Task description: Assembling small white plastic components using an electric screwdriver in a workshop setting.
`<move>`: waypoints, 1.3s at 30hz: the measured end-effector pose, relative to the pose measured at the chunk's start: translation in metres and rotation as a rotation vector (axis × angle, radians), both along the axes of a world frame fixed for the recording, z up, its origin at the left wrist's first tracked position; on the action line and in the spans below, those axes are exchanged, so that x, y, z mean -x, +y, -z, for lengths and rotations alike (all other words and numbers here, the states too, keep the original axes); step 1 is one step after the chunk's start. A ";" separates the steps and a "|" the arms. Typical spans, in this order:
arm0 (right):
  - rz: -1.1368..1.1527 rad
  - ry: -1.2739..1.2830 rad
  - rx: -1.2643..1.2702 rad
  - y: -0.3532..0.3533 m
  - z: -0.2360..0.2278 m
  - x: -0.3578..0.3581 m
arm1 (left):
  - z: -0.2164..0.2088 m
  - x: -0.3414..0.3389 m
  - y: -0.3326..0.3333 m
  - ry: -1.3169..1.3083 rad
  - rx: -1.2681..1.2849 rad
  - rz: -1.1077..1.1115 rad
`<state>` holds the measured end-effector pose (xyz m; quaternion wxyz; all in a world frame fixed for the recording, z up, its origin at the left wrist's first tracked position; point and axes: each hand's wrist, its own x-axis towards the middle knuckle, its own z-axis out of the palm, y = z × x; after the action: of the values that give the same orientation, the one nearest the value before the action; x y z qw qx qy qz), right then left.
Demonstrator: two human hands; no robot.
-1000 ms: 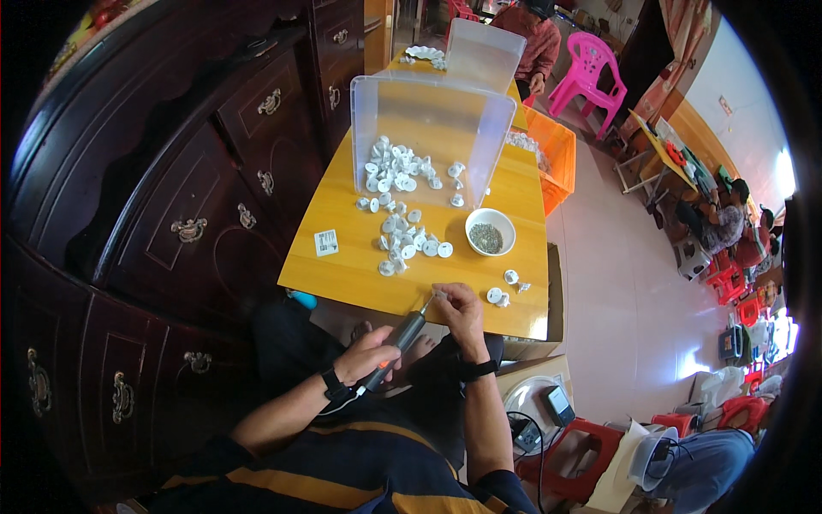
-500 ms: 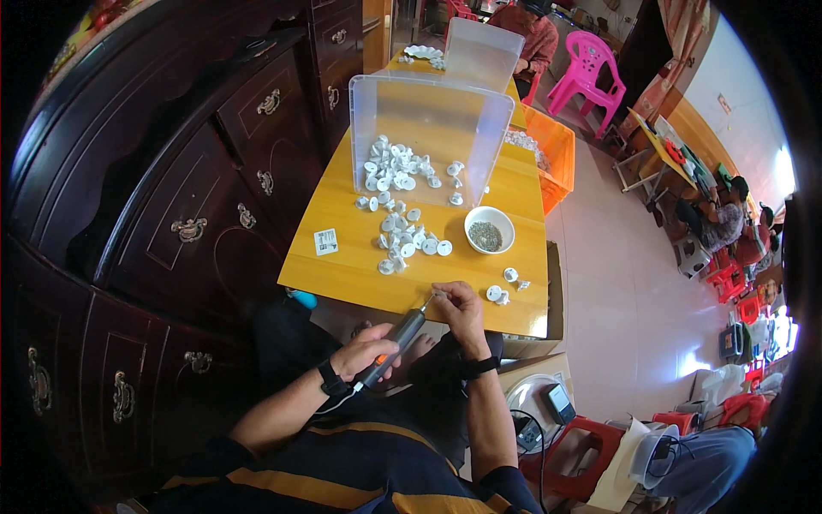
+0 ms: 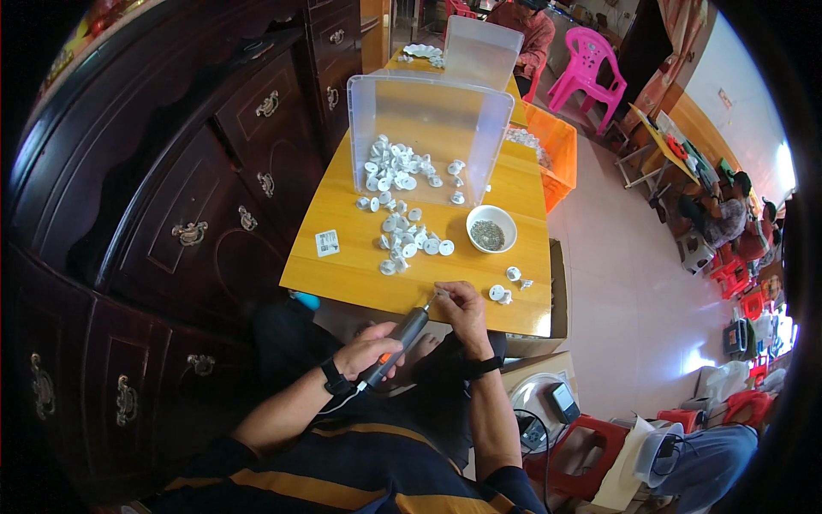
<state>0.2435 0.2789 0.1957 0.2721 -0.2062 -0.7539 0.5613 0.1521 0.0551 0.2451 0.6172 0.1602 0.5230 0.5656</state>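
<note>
In the head view, the left hand point(image 3: 368, 352) has its fingers wrapped around a dark handheld tool point(image 3: 404, 337), whose thin tip points far and right, over the near edge of the yellow-brown counter point(image 3: 338, 278). The right hand point(image 3: 467, 315) has its fingers pinched together on a small piece point(image 3: 440, 293), mostly hidden by them, and the tool's tip meets or nearly meets it; contact is too small to confirm. The work looks partway through on this one piece. Plenty seems left: a loose heap of white pieces point(image 3: 394, 161) lies in the clear bin point(image 3: 420, 92) tipped on its side, and a nearer cluster point(image 3: 399, 244) sits on the counter just beyond the fingers, slightly left. A few more, the small group point(image 3: 497, 293), lie apart near the right edge, right of the right hand; whether those are finished cannot be told. Farther than the fingers and to their right, between cluster and counter edge, stands the white bowl point(image 3: 511, 224), holding many tiny metallic bits point(image 3: 487, 235).
</note>
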 end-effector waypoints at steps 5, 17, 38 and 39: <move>0.000 -0.018 -0.013 0.000 -0.004 -0.001 | -0.004 0.001 0.001 0.031 0.011 0.008; 0.032 0.017 -0.046 -0.001 -0.001 0.000 | -0.006 0.003 0.003 0.062 0.014 0.025; 0.040 -0.048 0.016 0.001 -0.003 0.000 | -0.008 -0.003 0.007 -0.058 -0.004 -0.015; 0.055 -0.066 0.016 -0.001 -0.006 0.001 | -0.007 -0.005 0.007 -0.055 -0.007 -0.018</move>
<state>0.2424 0.2774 0.2016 0.2607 -0.2472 -0.7522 0.5524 0.1572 0.0625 0.2526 0.6255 0.1420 0.5055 0.5771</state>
